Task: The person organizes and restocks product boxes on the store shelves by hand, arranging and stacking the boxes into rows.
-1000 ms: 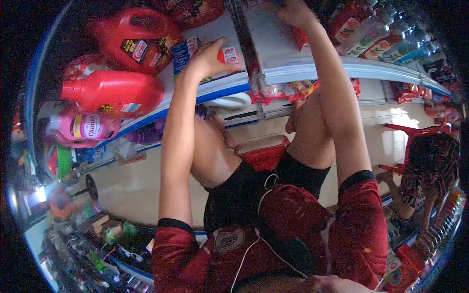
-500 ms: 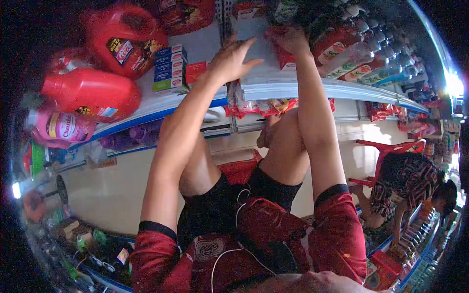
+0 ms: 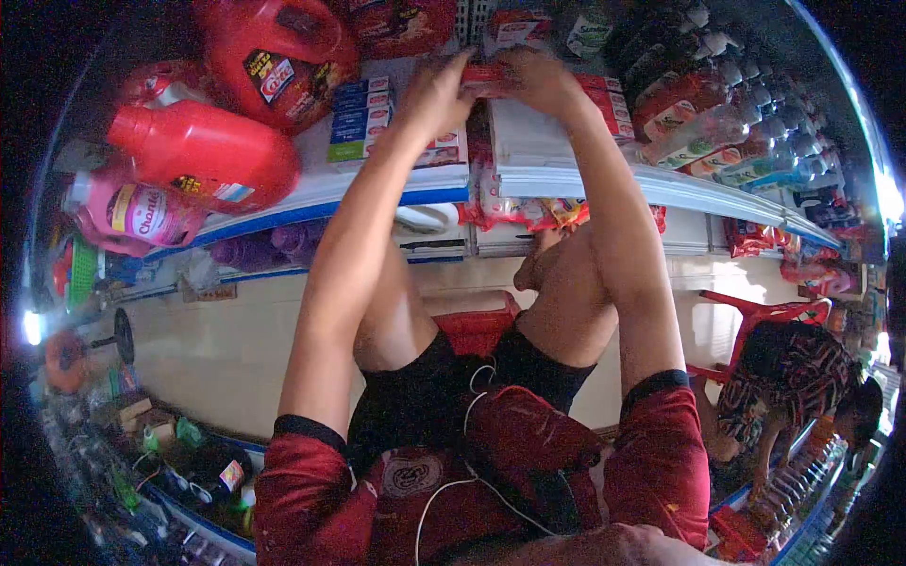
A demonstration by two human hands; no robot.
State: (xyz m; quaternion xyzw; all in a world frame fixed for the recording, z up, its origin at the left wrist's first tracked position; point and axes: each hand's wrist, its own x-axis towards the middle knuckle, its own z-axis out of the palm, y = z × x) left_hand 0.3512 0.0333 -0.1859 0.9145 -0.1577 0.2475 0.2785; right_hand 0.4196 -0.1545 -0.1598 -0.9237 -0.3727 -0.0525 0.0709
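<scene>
At the shelf, my left hand [image 3: 436,100] and my right hand [image 3: 536,83] meet around a small red box [image 3: 485,79]. The fingers of both hands are closed on its ends, partly covering it. Left of my left hand, blue and green small boxes [image 3: 362,115] are stacked on the shelf. Beside my right hand stand several red boxes [image 3: 606,102] in a pile. The shelf surface [image 3: 528,137] shows white under my right wrist.
Large red jugs [image 3: 209,156] and a pink bottle [image 3: 151,215] crowd the left side. Spray and pump bottles [image 3: 703,118] fill the right. Red packets [image 3: 528,209] hang on the lower shelf. A person [image 3: 793,377] sits by a red stool [image 3: 741,330] at right.
My left hand, open before, has come to the red box. My right hand has moved left with it. Red boxes now show beside my right hand, and the view has shifted slightly.
</scene>
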